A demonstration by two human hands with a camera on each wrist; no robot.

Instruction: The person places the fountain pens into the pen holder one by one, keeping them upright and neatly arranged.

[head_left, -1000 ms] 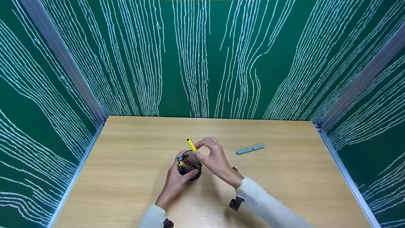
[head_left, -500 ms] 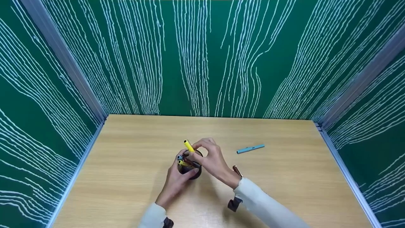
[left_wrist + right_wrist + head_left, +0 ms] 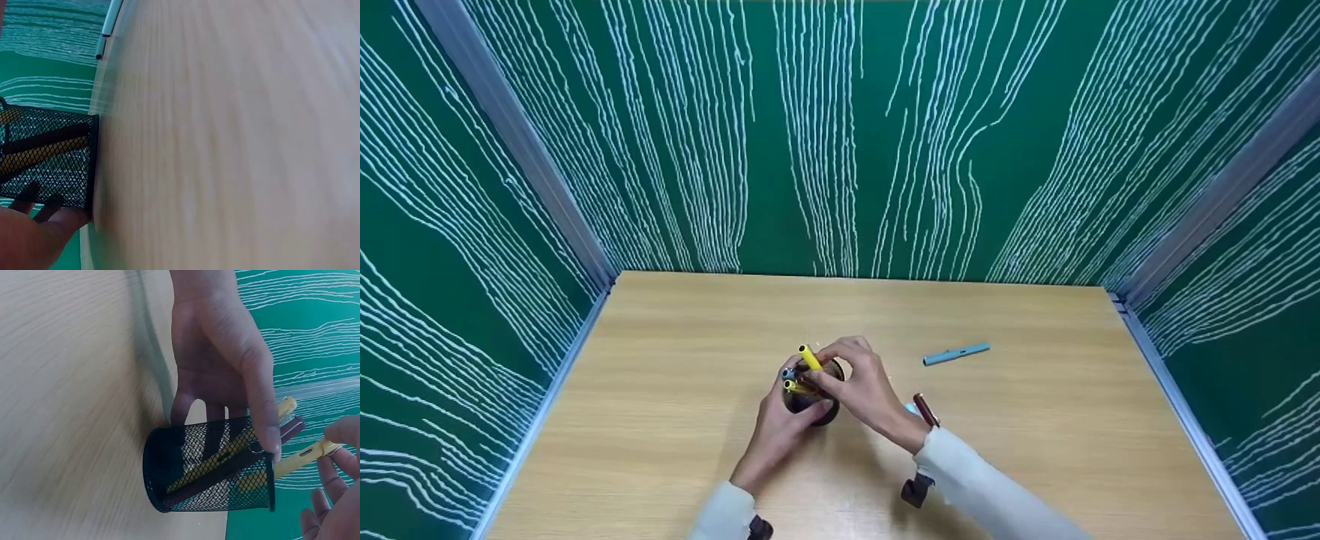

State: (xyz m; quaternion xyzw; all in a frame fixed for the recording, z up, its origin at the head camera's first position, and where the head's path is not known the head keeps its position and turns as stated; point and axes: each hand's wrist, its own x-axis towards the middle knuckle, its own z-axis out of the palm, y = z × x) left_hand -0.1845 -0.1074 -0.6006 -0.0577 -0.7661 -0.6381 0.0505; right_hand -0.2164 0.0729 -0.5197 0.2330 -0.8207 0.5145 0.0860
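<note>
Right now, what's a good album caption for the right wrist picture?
Left hand grips a black mesh pen cup; right hand pinches a yellow pen partway inside.

From my remote seat, the head view hides most of the left hand's [image 3: 784, 421] fingers behind the mesh cup [image 3: 208, 502]. The right hand [image 3: 871, 386] covers the lower part of the yellow pen [image 3: 811, 358] it pinches. One end of a dark red pen [image 3: 925, 409] disappears at the right sleeve [image 3: 990, 480], and beside it only a sliver of a light blue thing [image 3: 913, 409] shows (I can't tell what it is). That sleeve runs off the bottom edge. The left wrist view crops the cup at the left, cuts a pale pen [image 3: 112, 18] at the top and blurs the tabletop [image 3: 214, 140]. In the right wrist view, the right edge crops the right hand.
</note>
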